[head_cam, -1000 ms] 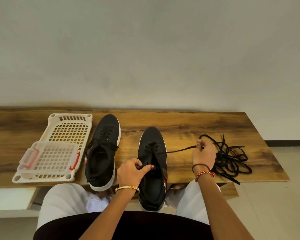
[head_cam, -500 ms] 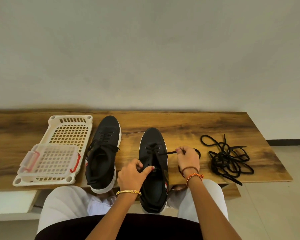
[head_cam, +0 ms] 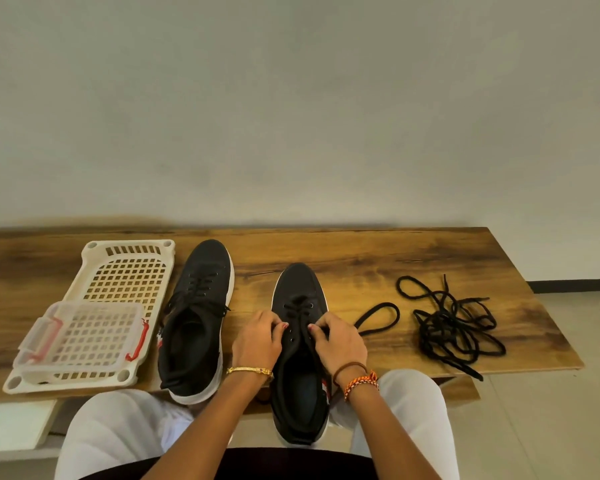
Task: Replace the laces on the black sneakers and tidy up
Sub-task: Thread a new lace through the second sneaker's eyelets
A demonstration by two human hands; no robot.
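Both hands work at the eyelet rows of the right sneaker (head_cam: 300, 344), which lies lengthwise with its heel overhanging the near edge of the wooden table (head_cam: 378, 258). The left hand (head_cam: 257, 341) has its fingers curled against the left eyelet row; the right hand (head_cam: 338, 341) is curled at the right row and appears to pinch the lace (head_cam: 378, 318), though the fingertips are too small to confirm the hold. The lace's slack forms a loop on the table just right of the shoe.

To complete the step well: steady the upper with the left hand, feed the lace tip squarely through the next eyelet, then draw the slack through evenly so the loop does not knot.

The left sneaker (head_cam: 196, 320) stands beside it, laced loosely. A tangle of spare black laces (head_cam: 454, 327) lies well apart at right.

At far left, a cream perforated tray (head_cam: 129, 268) carries a clear lidded box with red latches (head_cam: 80, 336) on its near end. Nothing is discernible inside either.
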